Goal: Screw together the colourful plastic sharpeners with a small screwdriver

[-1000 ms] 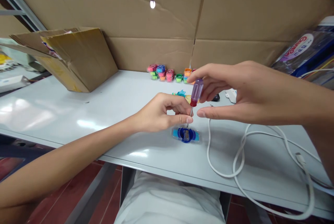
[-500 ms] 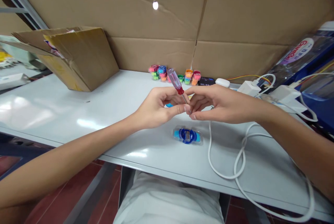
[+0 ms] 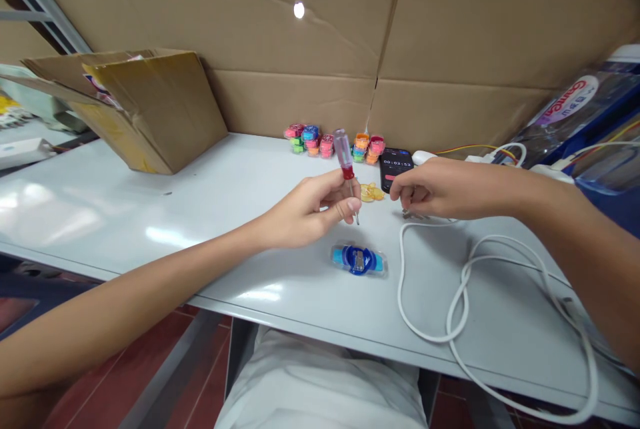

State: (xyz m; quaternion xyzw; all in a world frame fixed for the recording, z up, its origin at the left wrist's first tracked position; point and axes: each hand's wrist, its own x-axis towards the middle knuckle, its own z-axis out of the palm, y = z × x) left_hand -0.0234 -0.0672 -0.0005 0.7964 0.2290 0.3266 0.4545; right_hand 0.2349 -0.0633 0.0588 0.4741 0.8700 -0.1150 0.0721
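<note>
A screwdriver (image 3: 344, 154) with a clear purple handle and red collar is pinched by its shaft in my left hand (image 3: 320, 210), handle up and tip pointing down. My right hand (image 3: 425, 189) hovers further right with its fingers curled together over small metal pieces (image 3: 407, 214) on the table; whether it grips any of them is hidden. A blue sharpener-like piece with light blue ends (image 3: 359, 260) lies in front of my left hand. Behind the hands are yellow translucent pieces (image 3: 371, 192), beside a black phone (image 3: 397, 166) showing a timer.
Stacks of small colourful pieces (image 3: 311, 140) line the cardboard wall. An open cardboard box (image 3: 165, 109) stands at the left. A looped white cable (image 3: 465, 282), white plugs and a large plastic bottle (image 3: 565, 106) are on the right.
My right hand has moved right, away from my left hand, uncovering the phone and yellow pieces. The screwdriver is now more upright, its tip in view.
</note>
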